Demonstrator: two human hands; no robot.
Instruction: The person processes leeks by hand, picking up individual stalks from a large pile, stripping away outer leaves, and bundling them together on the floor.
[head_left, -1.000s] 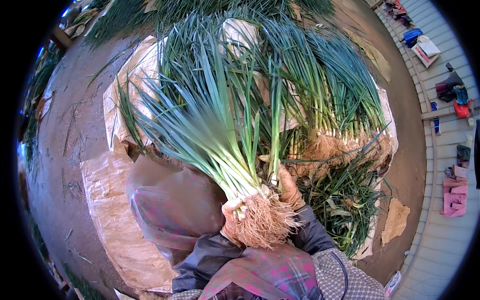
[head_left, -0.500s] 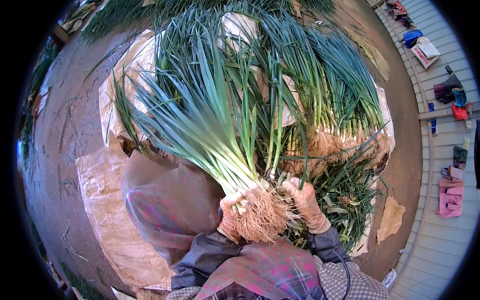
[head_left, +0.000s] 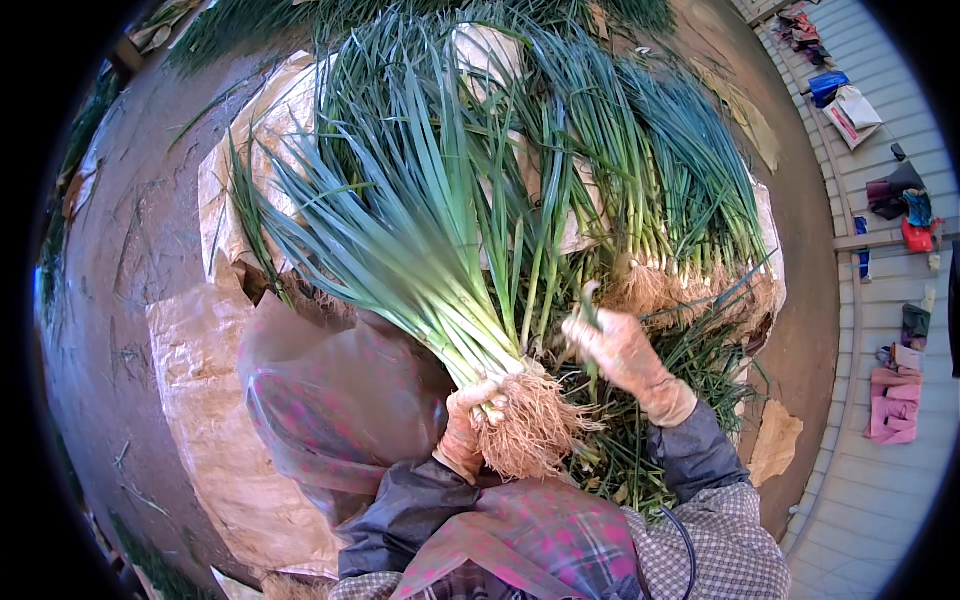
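My gloved left hand [head_left: 464, 425] is closed around the base of a thick bunch of green garlic [head_left: 462, 320], just above its tan, hairy root mass [head_left: 530, 425]. The long leaves fan up and away to the left. To the right of the bunch, my gloved right hand [head_left: 622, 352] is raised, its fingers closed on a thin green leaf strip [head_left: 590, 305] whose end pokes up beyond them. It is slightly smeared by motion. Below that hand lies a heap of loose leaf trimmings [head_left: 640, 450].
More green garlic [head_left: 690, 215] lies in rows at the right, roots toward me. Tan sacking [head_left: 215, 400] covers ground to the left. Spotted sheer cloth [head_left: 335, 400] bulges beside my left arm. Corrugated sheeting [head_left: 860, 480] with scattered clothes runs along the right.
My right hand has left the base of the bunch and swung up and right, carrying a leaf strip. My left hand keeps its hold, nearly still.
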